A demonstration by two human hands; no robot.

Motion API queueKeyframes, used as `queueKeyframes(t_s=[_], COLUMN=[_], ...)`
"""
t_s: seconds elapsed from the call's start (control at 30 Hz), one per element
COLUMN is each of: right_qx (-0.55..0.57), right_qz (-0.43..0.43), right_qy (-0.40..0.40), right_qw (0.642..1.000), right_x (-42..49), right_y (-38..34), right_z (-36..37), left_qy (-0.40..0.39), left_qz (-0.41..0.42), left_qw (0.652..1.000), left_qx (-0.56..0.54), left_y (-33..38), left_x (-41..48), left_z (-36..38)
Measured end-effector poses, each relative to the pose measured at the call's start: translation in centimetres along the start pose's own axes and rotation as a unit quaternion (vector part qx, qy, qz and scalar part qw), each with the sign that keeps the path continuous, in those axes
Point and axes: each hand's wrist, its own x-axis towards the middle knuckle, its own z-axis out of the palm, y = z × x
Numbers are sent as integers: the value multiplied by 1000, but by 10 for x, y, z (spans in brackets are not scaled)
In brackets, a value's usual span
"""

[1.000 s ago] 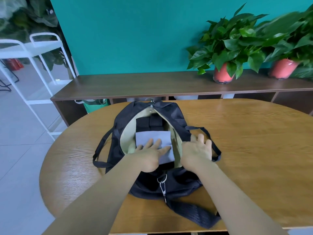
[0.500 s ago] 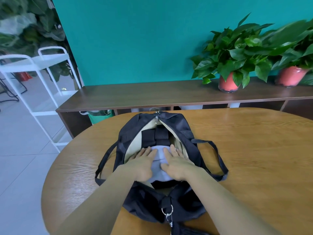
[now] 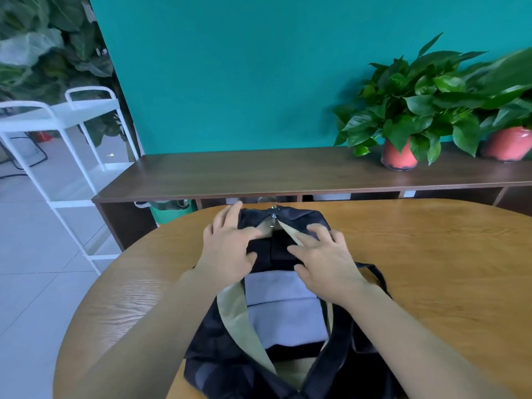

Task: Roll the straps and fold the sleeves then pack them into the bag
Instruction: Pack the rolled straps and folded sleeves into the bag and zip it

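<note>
Black bag (image 3: 210, 364) lies open, left hand (image 3: 227, 249) and right hand (image 3: 325, 260) touching it.

Bag (image 3: 236, 367): black fabric, beige lining, lying flat on the desk (image 3: 431, 254), unzipped and open. Its far end sits under the left hand (image 3: 227, 249) and right hand (image 3: 325, 257).

Sleeves (image 3: 282, 306): pale lavender, folded flat, inside the bag, just nearer than both hands.

Straps (image 3: 273, 250): black, inside the bag, between the 2 hands; count unclear.
</note>
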Motion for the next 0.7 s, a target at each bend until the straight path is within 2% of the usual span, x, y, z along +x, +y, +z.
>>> queueKeyframes(t_s=[0.1,0.2,0.4,0.53,0.6,0.7], right_qx=[-30,-41,33,42,30,19], right_qz=[-4,16,55,47,29,-41], right_qy=[-79,-122,-119,-158,-124,-14], right_qw=[996,992,991,985,991,999], right_x=[15,25,35,38,40,43], right_y=[2,4,9,12,9,-3], right_z=[18,30,35,35,32,22], left_qy=[-142,-192,-201,-186,-154,-122], left_qz=[-53,-77,-70,-68,-65,-74], left_qw=[987,976,970,975,982,987], left_qx=[-46,-65,-115,-101,-88,-73], left_y=[-11,-14,-20,-23,-23,-22], left_x=[15,26,41,37,37,40], left_z=[10,13,18,14,14,14])
